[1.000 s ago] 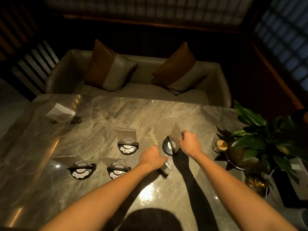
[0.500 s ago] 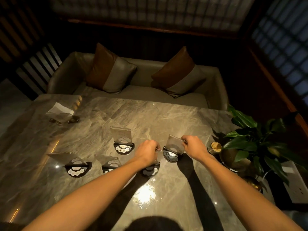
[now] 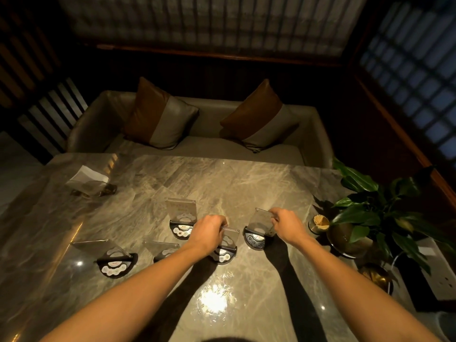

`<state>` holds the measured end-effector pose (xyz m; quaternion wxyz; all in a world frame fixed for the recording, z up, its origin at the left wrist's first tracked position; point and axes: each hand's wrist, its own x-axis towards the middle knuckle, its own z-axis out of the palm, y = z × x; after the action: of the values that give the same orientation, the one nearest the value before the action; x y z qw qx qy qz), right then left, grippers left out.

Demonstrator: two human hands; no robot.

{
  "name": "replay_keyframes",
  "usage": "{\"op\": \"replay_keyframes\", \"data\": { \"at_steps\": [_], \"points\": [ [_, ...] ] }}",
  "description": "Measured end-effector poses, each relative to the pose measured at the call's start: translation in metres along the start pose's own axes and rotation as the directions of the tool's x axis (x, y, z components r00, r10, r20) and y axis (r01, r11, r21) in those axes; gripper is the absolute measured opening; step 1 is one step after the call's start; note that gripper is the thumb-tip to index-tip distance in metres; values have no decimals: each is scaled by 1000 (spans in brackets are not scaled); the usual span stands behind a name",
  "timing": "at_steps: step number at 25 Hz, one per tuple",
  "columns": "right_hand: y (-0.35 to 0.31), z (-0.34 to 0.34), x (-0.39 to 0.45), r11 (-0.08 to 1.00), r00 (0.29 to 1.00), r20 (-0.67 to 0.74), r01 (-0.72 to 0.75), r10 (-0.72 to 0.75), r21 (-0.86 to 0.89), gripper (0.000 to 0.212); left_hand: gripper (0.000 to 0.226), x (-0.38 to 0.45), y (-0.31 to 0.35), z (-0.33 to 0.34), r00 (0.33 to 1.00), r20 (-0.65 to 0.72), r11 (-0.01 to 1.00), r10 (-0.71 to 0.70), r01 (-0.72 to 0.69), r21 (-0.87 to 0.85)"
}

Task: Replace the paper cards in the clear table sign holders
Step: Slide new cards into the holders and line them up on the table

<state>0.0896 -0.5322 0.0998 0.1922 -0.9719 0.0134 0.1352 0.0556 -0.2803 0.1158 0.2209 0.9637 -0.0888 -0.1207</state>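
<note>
1. The right hand (image 3: 287, 224) has its fingers pinched on the top right corner of a clear holder (image 3: 259, 224), which leans back toward the left above its dark round base (image 3: 254, 240).
2. The left hand (image 3: 207, 230) is curled down over the top left edge of a second holder (image 3: 229, 239); the fingertips are hidden behind the hand, so how tightly they close on it cannot be told. This holder stands on its own base (image 3: 223, 256), just left of the first one.
3. Both held holders sit near the middle of the marble table (image 3: 246, 183), side by side and close but not clearly touching.
4. Three more holders stand free: one upright behind the left hand (image 3: 181, 211), one partly hidden by the left forearm (image 3: 161, 248), and one tilted far over at the left (image 3: 108, 250).
5. Whether any holder has a paper card in it is too dim to tell.
6. A napkin stand (image 3: 88, 180) sits at the far left corner.
7. A toothpick cup (image 3: 319, 223) and a potted plant (image 3: 370, 215) stand at the right edge.
8. Beyond the table is a sofa (image 3: 209, 144) with two cushions (image 3: 160, 117).
</note>
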Motion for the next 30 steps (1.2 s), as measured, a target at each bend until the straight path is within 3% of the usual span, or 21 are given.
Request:
{"op": "replay_keyframes", "data": {
  "at_steps": [4,8,12,19,30],
  "points": [
    [5,-12,2,998,999,-5,42,-42,40,22,13,14,2,-13,1000,-6,1000,31,-31,-1],
    [20,-68,21,994,996,-18,93,-92,57,22,17,51,29,-32,994,-87,998,70,-70,6],
    [41,-139,53,990,981,-139,138,-133,28,33,22,112,80,-46,986,-127,994,105,-103,20],
    [138,-229,134,989,975,-171,145,-142,3,28,37,238,179,-32,980,-181,996,88,-92,-16],
    [299,-250,227,996,991,-128,51,-41,76,20,35,381,277,46,984,-137,992,112,-119,-49]
  ]
}}
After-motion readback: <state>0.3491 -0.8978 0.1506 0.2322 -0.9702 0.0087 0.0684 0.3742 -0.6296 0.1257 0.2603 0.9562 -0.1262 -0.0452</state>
